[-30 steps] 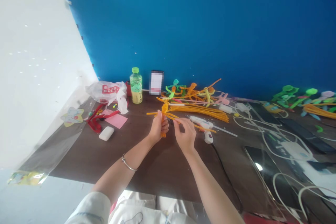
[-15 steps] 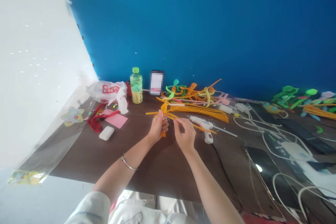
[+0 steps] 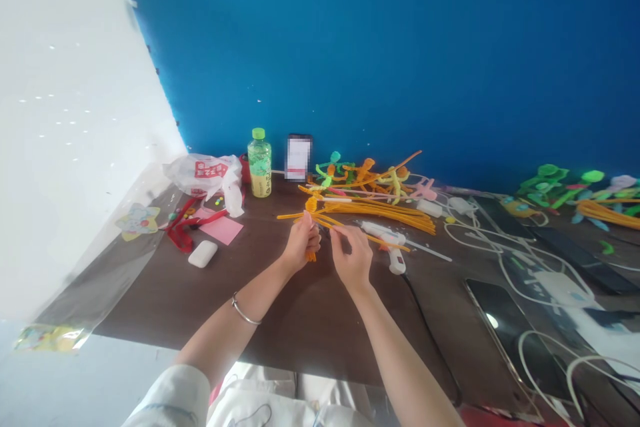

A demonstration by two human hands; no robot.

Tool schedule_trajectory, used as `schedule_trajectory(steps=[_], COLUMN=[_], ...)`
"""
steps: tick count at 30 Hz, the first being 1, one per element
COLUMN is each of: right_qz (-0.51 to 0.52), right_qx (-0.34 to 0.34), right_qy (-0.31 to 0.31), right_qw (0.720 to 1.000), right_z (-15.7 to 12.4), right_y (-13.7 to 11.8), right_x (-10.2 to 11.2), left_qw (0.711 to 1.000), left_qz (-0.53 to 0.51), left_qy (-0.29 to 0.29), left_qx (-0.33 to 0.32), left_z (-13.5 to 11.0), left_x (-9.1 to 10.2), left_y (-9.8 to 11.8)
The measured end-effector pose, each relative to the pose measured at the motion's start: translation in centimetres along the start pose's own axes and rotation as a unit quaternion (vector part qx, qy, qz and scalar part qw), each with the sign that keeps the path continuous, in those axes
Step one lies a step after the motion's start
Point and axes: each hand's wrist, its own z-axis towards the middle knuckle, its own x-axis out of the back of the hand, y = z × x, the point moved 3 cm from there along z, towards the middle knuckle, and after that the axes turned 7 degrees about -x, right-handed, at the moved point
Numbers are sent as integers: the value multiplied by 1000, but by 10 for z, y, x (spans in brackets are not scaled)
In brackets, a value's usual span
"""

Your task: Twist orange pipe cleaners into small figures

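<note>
My left hand [image 3: 301, 241] is closed round a small bundle of orange pipe cleaners [image 3: 313, 205], whose lower end sticks out below the fist. My right hand [image 3: 353, 255] pinches one orange pipe cleaner strand [image 3: 373, 238] that runs off to the right. The two hands are close together above the brown table [image 3: 310, 320]. Behind them lies a pile of orange pipe cleaners [image 3: 390, 210].
A white glue gun [image 3: 393, 243] lies right of my hands. Green-capped bottle [image 3: 259, 163], phone [image 3: 299, 157], plastic bag [image 3: 207, 173], pink paper [image 3: 221, 229], white case [image 3: 203, 253] stand left and back. Cables [image 3: 500, 247] and a tablet [image 3: 510, 333] lie right. Pipe-cleaner figures [image 3: 365, 173] line the blue wall.
Almost nothing has moved; both hands keep their grip and have shifted only slightly.
</note>
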Motion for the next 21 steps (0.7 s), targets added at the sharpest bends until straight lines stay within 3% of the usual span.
schedule_trajectory(steps=[6,11,14,17,21], right_qz=[27,127,195,271,310], right_qx=[-91,-199,-282,-373,-443], right_qy=[-15,-26,-41,-50,-66], right_qw=[995,971,938,886,839], right_z=[-5,-7,-8,-8,-9], right_y=[7,11,15,21,30], right_x=[2,2,-2,-9,-18], left_qw=[995,990,993,997,998], left_qz=[-72,-104,-96,-75,-49], left_qy=[-34,-44,-45,-25,15], left_qx=[63,84,54,1,-23], left_z=[1,2,4,6,7], left_x=[1,2,2,3,5], left_y=[-1,-1,-2,-1,-1])
